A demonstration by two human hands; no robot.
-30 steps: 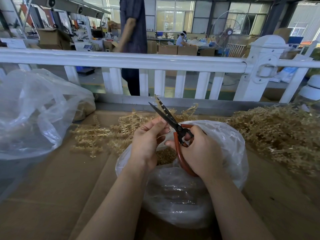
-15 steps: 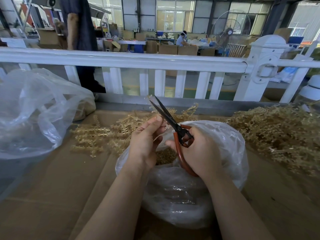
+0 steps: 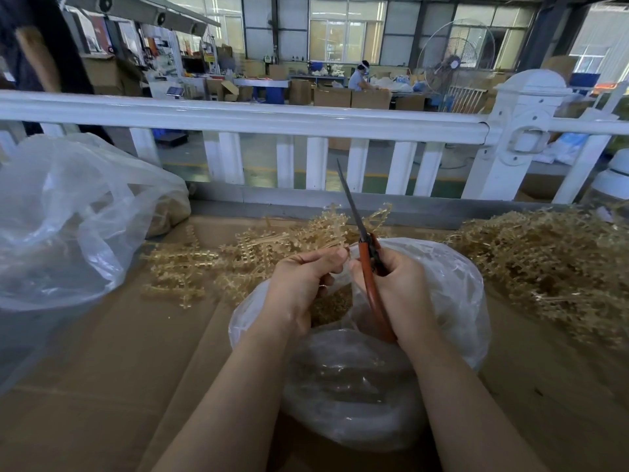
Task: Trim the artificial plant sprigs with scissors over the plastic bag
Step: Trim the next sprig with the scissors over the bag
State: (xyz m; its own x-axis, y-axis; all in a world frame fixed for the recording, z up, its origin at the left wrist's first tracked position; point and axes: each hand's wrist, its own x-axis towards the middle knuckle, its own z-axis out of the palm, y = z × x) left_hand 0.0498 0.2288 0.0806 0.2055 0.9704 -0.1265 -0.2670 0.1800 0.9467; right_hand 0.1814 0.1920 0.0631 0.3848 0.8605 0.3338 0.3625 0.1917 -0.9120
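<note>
Head view: I see my right hand [image 3: 398, 294] gripping the orange handles of the scissors [image 3: 366, 253]. Their long axis runs nearly upright, tip pointing away and slightly left toward the white railing [image 3: 238, 115], blades closed. My left hand [image 3: 303, 284] pinches a thin tan sprig [image 3: 340, 248] at the fingertips, just beside the scissor pivot. Both hands are over the open plastic bag [image 3: 452, 294] on the desk [image 3: 102, 352]. Half a second ago the blades stood parted and leaned further left; now they are together and steeper. Sprig piles [image 3: 544, 260] lie behind.
</note>
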